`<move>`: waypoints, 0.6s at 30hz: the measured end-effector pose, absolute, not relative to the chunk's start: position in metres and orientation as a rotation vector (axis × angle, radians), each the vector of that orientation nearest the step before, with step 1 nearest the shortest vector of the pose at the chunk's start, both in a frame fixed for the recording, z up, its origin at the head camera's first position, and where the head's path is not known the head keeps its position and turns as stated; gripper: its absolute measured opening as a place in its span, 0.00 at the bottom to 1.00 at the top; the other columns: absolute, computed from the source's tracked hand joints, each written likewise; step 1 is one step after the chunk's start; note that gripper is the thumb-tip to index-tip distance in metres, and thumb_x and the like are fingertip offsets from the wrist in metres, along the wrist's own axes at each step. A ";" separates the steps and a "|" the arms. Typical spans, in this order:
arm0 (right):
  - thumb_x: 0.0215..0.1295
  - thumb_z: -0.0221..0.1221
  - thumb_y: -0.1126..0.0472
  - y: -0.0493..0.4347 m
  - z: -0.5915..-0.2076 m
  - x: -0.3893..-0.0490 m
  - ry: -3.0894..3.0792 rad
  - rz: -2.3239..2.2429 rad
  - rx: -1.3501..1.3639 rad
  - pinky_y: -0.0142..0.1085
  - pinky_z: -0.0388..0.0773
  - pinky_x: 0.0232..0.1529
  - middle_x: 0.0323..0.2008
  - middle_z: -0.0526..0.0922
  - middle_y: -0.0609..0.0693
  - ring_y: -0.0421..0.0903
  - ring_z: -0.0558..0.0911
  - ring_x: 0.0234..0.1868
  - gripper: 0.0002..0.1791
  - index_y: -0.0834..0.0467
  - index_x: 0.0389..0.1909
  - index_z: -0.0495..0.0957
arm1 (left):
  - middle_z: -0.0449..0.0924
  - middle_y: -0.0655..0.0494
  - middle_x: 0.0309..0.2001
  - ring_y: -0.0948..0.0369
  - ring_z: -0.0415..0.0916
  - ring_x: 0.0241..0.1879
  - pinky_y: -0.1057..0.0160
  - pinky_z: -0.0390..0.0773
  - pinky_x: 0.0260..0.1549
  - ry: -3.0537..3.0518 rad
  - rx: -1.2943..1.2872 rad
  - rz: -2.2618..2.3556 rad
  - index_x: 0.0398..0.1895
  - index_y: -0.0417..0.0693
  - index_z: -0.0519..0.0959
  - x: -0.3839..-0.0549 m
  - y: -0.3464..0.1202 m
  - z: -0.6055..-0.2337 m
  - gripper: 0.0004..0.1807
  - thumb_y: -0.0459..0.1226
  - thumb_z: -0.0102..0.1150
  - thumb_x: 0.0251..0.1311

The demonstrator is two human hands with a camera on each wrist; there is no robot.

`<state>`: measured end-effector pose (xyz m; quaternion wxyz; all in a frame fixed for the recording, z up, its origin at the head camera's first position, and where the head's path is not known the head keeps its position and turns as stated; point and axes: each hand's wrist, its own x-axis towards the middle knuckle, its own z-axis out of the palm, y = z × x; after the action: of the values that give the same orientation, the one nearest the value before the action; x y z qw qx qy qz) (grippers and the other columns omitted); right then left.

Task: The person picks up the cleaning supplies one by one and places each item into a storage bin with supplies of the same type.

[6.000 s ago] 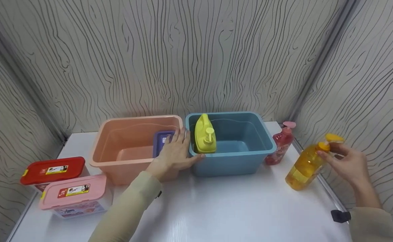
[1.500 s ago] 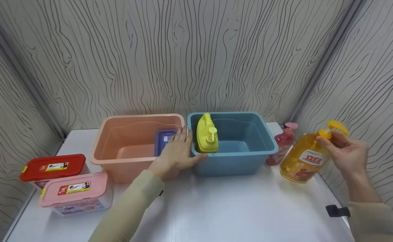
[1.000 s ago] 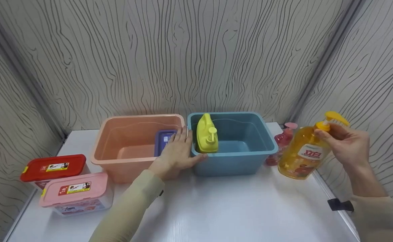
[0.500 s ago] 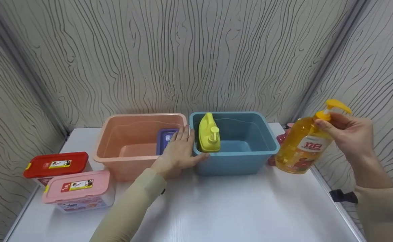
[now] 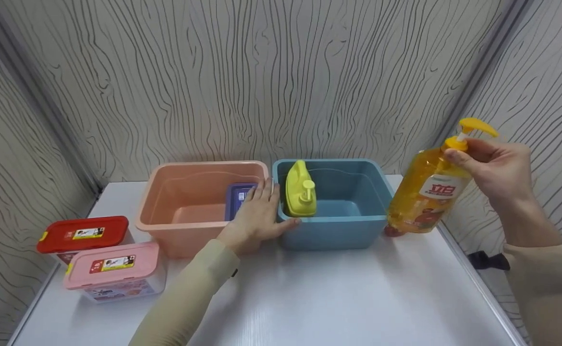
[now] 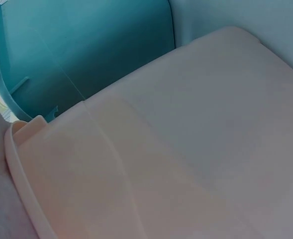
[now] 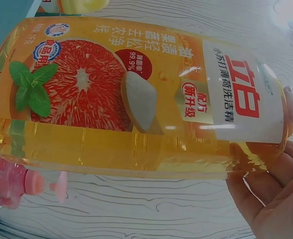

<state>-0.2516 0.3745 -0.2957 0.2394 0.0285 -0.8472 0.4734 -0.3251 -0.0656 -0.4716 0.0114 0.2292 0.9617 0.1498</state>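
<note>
My right hand (image 5: 499,170) grips a bottle of orange dish soap (image 5: 427,192) by the neck just under its yellow pump. The bottle is tilted and raised, its base level with the right rim of the blue bin (image 5: 334,235). In the right wrist view its label (image 7: 186,79) shows a grapefruit slice. My left hand (image 5: 257,211) lies with fingers straight over the adjoining rims of the pink bin (image 5: 185,240) and the blue bin. A yellow pump jug (image 5: 301,194) stands inside the blue bin's left end. A purple-lidded box (image 5: 235,199) sits in the pink bin, partly behind my left hand.
Left of the pink bin, a red-lidded box (image 5: 84,233) and a pink-lidded box (image 5: 117,266) stand on the white table (image 5: 310,298). A pink pump bottle (image 7: 12,181) is mostly hidden behind the dish soap in the head view. Patterned walls (image 5: 281,86) enclose the back and sides.
My right hand has lifted the dish soap bottle from the table, turned its label toward the head camera and brought it up beside the blue bin. My left hand stays at the rims.
</note>
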 end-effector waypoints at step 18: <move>0.76 0.72 0.62 0.334 -0.294 -0.296 -2.230 1.494 0.286 0.20 0.87 0.52 0.45 0.95 0.31 0.32 0.93 0.47 0.22 0.71 0.64 0.85 | 0.37 0.40 0.95 0.44 0.35 0.95 0.39 0.42 0.94 3.010 0.720 0.409 0.94 0.41 0.46 -0.328 -0.065 -0.472 0.68 0.82 0.39 0.69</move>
<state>-0.2960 0.3340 -0.2937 0.2194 0.1035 -0.8059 0.5400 -0.3276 -0.0653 -0.4715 0.0099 0.2308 0.9641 0.1311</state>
